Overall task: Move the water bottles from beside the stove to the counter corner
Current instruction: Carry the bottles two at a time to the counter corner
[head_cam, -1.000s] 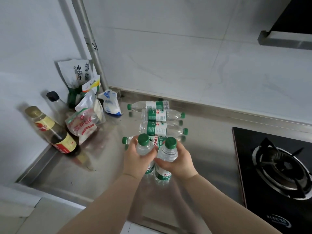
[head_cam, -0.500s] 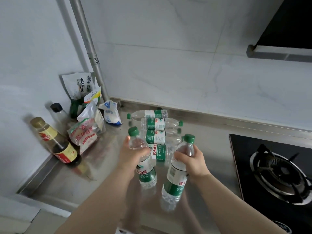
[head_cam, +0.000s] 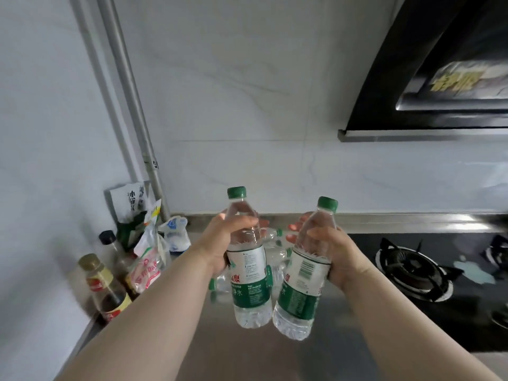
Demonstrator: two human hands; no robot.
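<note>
Above near steel surface (head_cam: 247,358): two capped water bottles, upright, aloft. Clamped: left grip (head_cam: 220,243) on left water bottle (head_cam: 247,273); right grip (head_cam: 339,251) on right water bottle (head_cam: 303,279), both at shoulder. Likely weighty, thin-walled, slick. Behind: lying bottles (head_cam: 272,237). Left corner crowded by sauce bottle (head_cam: 107,292), packets (head_cam: 145,270); stove (head_cam: 412,268) right.

Spare bottles (head_cam: 272,237) mostly behind held bottles (head_cam: 248,273).

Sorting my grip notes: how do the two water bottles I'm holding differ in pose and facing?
The left bottle is nearly upright, cap higher in view; the right bottle leans, cap to the right. The right bottle's label shows a barcode; the left bottle's shows small print. Both are clear with green caps and green labels.
</note>
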